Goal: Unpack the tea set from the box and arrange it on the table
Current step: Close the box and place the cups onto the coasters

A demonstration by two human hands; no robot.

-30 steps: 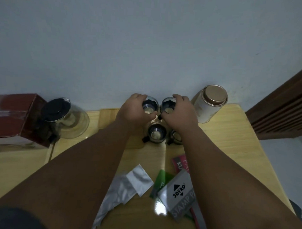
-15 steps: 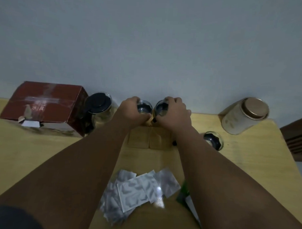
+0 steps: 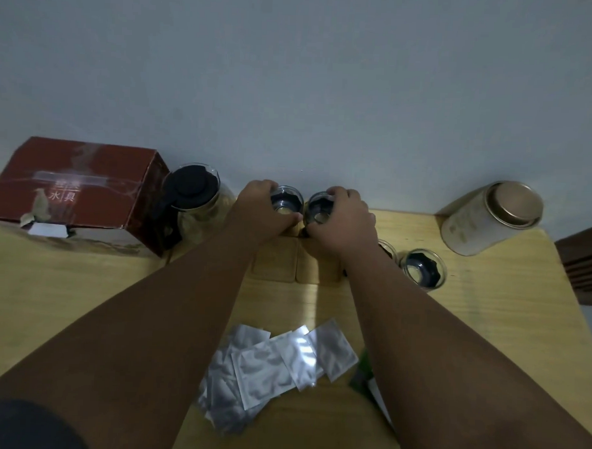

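Plainly, both hands were busy at the centre of the frame, hard against the wall: the left hand point(image 3: 260, 211) curled around one small glass cup point(image 3: 286, 200), and the right hand point(image 3: 341, 222) wrapped about a second cup point(image 3: 318, 208), the two glasses nearly touching. Whether either cup rested on the wooden coasters point(image 3: 295, 264) just below could not be told. Their closeness looked like the chief hazard; a slight inward nudge might knock glass on glass. Two more cups point(image 3: 422, 269) stood right of centre, near the right forearm, which in drawing back could sweep them over. The glass teapot point(image 3: 196, 200) stood beside the red box point(image 3: 77, 196) in the left of the frame, close enough to the left wrist for a careless swing to strike it. Foil sachets point(image 3: 276, 364) lay loose low in the frame on the table point(image 3: 502, 332), and a tin point(image 3: 489, 217) leaned at the right.
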